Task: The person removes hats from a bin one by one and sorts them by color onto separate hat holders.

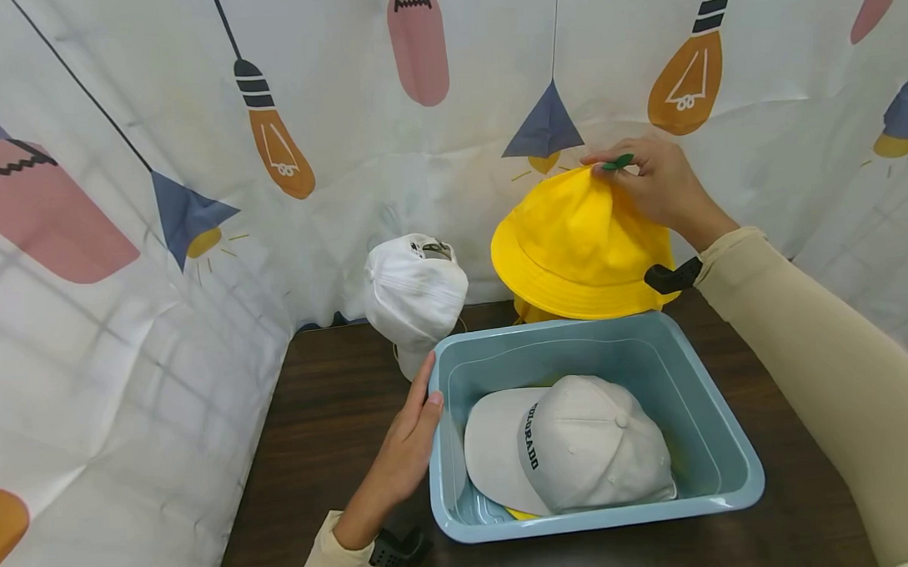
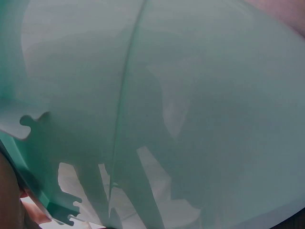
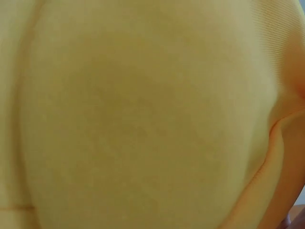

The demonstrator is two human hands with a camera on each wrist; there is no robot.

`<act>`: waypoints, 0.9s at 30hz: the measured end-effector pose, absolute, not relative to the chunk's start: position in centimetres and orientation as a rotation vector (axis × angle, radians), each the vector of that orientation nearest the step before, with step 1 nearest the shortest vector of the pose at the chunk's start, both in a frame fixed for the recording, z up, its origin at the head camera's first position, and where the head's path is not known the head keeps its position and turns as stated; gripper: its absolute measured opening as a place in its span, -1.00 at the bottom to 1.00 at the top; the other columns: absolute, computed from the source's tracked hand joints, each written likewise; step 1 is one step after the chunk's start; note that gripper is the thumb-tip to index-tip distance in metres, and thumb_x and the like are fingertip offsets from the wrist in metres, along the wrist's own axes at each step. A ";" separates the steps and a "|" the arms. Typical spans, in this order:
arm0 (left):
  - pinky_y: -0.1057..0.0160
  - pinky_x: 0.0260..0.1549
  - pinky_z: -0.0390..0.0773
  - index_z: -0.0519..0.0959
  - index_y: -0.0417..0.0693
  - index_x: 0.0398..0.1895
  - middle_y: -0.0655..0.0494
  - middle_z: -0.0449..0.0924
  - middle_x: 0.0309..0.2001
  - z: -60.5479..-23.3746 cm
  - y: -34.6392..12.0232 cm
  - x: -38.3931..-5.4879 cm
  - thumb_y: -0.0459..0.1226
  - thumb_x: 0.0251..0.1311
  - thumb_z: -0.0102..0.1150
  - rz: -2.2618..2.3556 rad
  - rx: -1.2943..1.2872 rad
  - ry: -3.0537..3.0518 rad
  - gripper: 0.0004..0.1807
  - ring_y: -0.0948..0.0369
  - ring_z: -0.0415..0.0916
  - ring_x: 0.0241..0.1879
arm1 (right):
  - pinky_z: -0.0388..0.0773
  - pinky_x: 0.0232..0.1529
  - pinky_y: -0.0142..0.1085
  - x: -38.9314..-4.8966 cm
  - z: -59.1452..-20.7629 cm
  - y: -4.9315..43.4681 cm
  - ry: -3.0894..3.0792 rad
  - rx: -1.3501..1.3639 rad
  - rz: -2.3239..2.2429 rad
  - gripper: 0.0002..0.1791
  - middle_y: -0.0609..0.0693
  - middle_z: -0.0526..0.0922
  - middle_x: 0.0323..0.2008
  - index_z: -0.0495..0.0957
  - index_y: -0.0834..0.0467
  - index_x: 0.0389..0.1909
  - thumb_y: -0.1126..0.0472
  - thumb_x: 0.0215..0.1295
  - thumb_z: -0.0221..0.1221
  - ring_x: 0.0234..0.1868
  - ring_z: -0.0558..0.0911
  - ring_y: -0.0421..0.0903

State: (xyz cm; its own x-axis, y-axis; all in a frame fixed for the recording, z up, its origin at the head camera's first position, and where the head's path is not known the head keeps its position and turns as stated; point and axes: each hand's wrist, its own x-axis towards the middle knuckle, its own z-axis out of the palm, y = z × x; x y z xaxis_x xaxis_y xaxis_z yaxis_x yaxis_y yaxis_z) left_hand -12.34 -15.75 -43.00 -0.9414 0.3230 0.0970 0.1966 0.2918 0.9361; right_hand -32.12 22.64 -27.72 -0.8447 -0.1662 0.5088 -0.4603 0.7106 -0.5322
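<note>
My right hand (image 1: pixel 656 176) pinches the crown top of a yellow bucket hat (image 1: pixel 572 229), beside a small green leaf-shaped piece (image 1: pixel 618 162). The hat hangs brim down behind a blue plastic basin (image 1: pixel 451 534), and its yellow cloth (image 3: pixel 143 114) fills the right wrist view. Against the basin's left side lies my left hand (image 1: pixel 403 448), fingers extended along the wall and thumb at the rim. The left wrist view is mostly the basin wall (image 2: pixel 157 95). Inside the basin sits a light grey baseball cap (image 1: pixel 598 445) lettered in black, brim toward the left, over something yellow (image 1: pixel 520 513).
A white cap (image 1: pixel 417 289) stands behind the basin's left corner, its back strap opening upward. The dark wooden table (image 1: pixel 316 422) ends at a white curtain (image 1: pixel 329 154) printed with lamps and bulbs, which closes off the back and left.
</note>
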 end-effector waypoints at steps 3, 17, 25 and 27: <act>-0.30 0.43 0.11 -0.20 0.24 0.68 0.07 -0.14 0.67 -43.0 -15.8 -12.3 -0.08 0.66 -0.31 1.738 0.493 2.432 -0.35 -0.08 -0.06 0.62 | 0.37 0.06 -0.46 -32.1 -27.9 22.9 -2.458 0.457 0.947 -0.68 0.09 0.74 0.02 0.70 -0.02 0.15 0.05 0.46 0.20 0.02 0.48 -0.21; -0.30 0.44 0.10 -0.19 0.23 0.68 0.09 -0.13 0.67 -43.0 -15.9 -12.3 -0.07 0.66 -0.31 1.730 0.475 2.444 -0.35 -0.06 -0.05 0.62 | 0.27 -0.06 -0.44 -32.4 -29.0 22.3 -2.309 0.487 0.981 -0.71 0.12 0.77 -0.07 0.74 0.05 0.09 0.12 0.42 0.26 -0.13 0.40 -0.30; -0.33 0.43 0.11 -0.19 0.22 0.68 0.09 -0.13 0.67 -42.9 -15.8 -12.2 -0.06 0.66 -0.32 1.736 0.471 2.438 -0.35 -0.07 -0.04 0.61 | 0.31 0.01 -0.45 -32.7 -29.0 21.7 -2.263 0.505 0.976 -0.70 0.08 0.77 -0.02 0.73 0.07 0.10 0.14 0.42 0.26 -0.06 0.45 -0.28; -0.33 0.43 0.10 -0.19 0.22 0.68 0.10 -0.13 0.67 -42.9 -15.8 -12.2 -0.05 0.66 -0.32 1.733 0.466 2.439 -0.35 -0.07 -0.05 0.62 | 0.30 -0.03 -0.43 -32.8 -29.1 21.6 -2.268 0.508 0.994 -0.71 0.10 0.77 -0.02 0.73 0.06 0.10 0.14 0.42 0.26 -0.09 0.42 -0.28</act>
